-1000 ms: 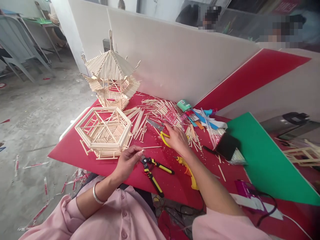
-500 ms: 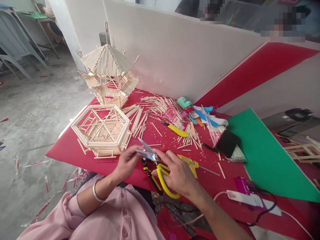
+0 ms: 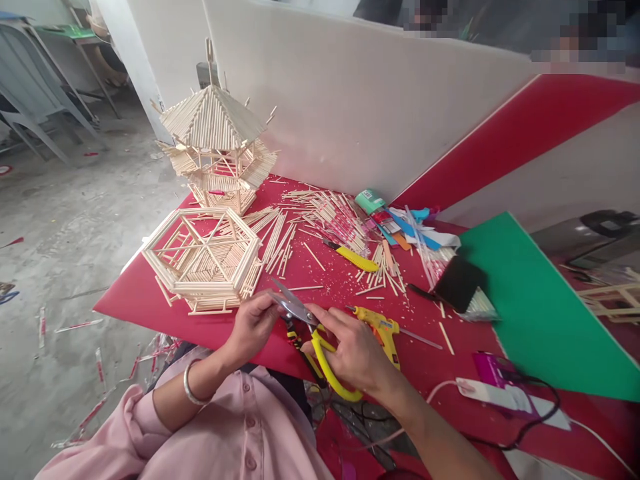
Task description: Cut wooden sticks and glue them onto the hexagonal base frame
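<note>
My right hand point(image 3: 353, 347) holds the yellow-handled scissors point(image 3: 325, 363), whose blades point left and are nearly closed. Close to the blade tips, my left hand point(image 3: 255, 327) is closed in a pinch; what lies between its fingers is too small to make out. Beyond my left hand sits a hexagonal stick frame point(image 3: 205, 257) on the red table point(image 3: 150, 325). A tiered stick pagoda point(image 3: 215, 143) stands behind that frame. Under the scissors lie black-and-yellow pliers point(image 3: 306, 353), partly hidden.
Loose sticks point(image 3: 280, 247) and a yellow cutter point(image 3: 356, 259) lie mid-table. A yellow glue gun point(image 3: 383, 330) is beside my right hand. Farther right are a black phone-like object point(image 3: 459, 283), a green board point(image 3: 545, 313) and a white power strip point(image 3: 493, 395) with cables.
The scissor blades have come closer together. Both hands remain in nearly the same place, and the view has shifted slightly.
</note>
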{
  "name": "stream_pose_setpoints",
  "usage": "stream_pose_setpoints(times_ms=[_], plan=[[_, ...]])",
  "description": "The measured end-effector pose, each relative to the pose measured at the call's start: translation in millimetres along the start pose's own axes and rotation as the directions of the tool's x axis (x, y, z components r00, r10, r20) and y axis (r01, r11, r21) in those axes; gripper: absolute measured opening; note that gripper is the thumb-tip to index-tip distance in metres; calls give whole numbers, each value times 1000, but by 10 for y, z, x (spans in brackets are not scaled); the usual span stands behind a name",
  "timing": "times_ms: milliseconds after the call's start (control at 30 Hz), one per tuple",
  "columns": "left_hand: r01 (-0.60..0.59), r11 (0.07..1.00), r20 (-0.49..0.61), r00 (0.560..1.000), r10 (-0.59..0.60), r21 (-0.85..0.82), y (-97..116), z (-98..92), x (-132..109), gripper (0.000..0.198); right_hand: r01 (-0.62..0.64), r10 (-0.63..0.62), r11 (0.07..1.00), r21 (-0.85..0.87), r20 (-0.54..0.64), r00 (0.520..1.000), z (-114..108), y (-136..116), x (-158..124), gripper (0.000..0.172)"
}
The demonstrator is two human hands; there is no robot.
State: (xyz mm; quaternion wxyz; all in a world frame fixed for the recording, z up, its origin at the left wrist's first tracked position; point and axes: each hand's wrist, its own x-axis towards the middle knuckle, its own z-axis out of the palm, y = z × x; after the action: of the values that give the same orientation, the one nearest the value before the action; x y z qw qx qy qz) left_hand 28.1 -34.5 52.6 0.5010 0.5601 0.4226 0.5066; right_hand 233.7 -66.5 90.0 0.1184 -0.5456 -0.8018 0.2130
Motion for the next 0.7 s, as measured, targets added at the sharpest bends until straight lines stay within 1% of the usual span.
stream_pose_setpoints(times_ms=[133,267,433,500,700], plan=[[30,998,46,999,-28,-48,-4,18,4,34,6,-6,1000,15,-28,1000,25,24,-10,58],[59,998,66,996,-58,-26,-22,8,5,37,-2,3,999,39,-18,1000,21,19,-6,55],[26,995,97,995,-16,-99,-37,-10,22,36,2,-2,1000,-20,-12,1000,-44,-11,11,60],[30,993,110,994,-18,-112,-38,-16,32,37,0,0,1000,-20,-5,1000,-51,-11,16,58],[90,995,148,986,-82,-46,-26,-31,33,44,14,-14,1000,15,0,1000,16,36,-19,55]])
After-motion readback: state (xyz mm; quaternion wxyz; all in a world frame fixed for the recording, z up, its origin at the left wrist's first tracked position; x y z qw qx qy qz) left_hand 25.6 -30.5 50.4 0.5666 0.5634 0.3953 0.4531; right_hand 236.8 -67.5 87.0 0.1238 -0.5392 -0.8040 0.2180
